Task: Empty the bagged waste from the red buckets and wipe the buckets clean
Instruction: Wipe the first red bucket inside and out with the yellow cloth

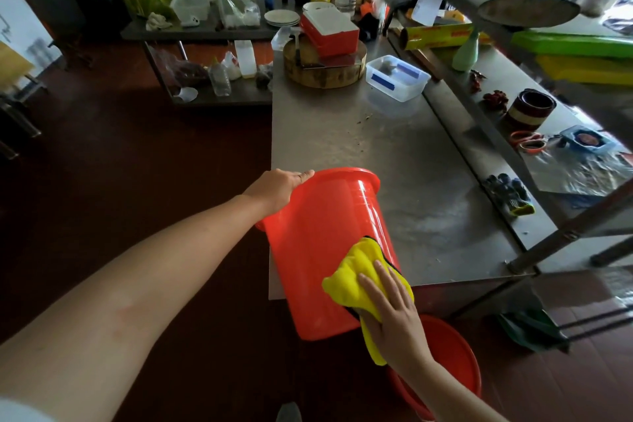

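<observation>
You're tilting the tall red plastic bucket on the near edge of the stainless-steel table, left hand clamping its rim. Your right hand is pressing the yellow microfibre cloth flat-fingered against the outer wall near the base, not clutching it. Try turning the bucket by the rim and overlapping strokes. A second red bucket is sitting on the dark red floor below.

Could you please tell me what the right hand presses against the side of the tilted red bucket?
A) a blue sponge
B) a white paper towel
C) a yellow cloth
C: the right hand lies with straight fingers on a yellow cloth against the outer wall of the red bucket.
</observation>
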Available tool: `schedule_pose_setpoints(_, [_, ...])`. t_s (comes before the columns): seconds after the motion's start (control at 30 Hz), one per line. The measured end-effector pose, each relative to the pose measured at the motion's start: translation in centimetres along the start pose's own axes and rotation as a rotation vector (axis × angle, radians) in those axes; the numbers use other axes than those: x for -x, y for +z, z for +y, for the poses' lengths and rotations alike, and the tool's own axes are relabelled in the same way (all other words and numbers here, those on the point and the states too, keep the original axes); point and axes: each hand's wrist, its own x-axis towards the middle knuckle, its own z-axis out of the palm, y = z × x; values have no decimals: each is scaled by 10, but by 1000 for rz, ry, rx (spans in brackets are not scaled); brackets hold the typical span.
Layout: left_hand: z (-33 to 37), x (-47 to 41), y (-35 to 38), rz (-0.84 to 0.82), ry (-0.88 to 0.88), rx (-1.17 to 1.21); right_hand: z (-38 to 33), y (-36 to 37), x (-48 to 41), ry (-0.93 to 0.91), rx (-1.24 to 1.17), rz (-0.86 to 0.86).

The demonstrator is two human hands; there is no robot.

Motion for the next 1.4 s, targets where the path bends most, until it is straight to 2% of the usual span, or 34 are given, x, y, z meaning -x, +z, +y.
schedule_pose_setpoints(0.07, [2,-1,0,5,-3,-7,0,0,-2,106,-52,45])
schedule_pose_setpoints(0.13, [3,-2,0,12,-8,-14,-1,0,-4,125,-53,51])
schedule_pose_setpoints(0.33, [4,-5,-1,5,-6,-20,2,3,-22,-317,170,-163])
schedule_pose_setpoints(0.53, [-2,0,-1,0,8,-2,-9,-1,-87,-578,281,-381])
schedule_pose_setpoints(0.6, [-5,3,-1,-4,18,-1,-12,-3,-115,-575,273,-422])
schedule_pose_setpoints(0.87, [-18,7,2,-8,5,61,-19,-5,-206,-490,277,-398])
schedule_pose_setpoints(0.97, [-25,9,0,-11,15,73,-21,-3,-189,-513,246,-377])
schedule_pose_setpoints(1.13, [-28,16,-1,-22,-21,123,-13,-7,-115,-726,255,-422])
schedule_pose_setpoints(1.27, [-27,22,-2,-7,-50,151,1,-14,-64,-796,221,-397])
schedule_pose_setpoints(1.4, [-24,26,1,11,-88,127,7,-14,-68,-859,211,-434])
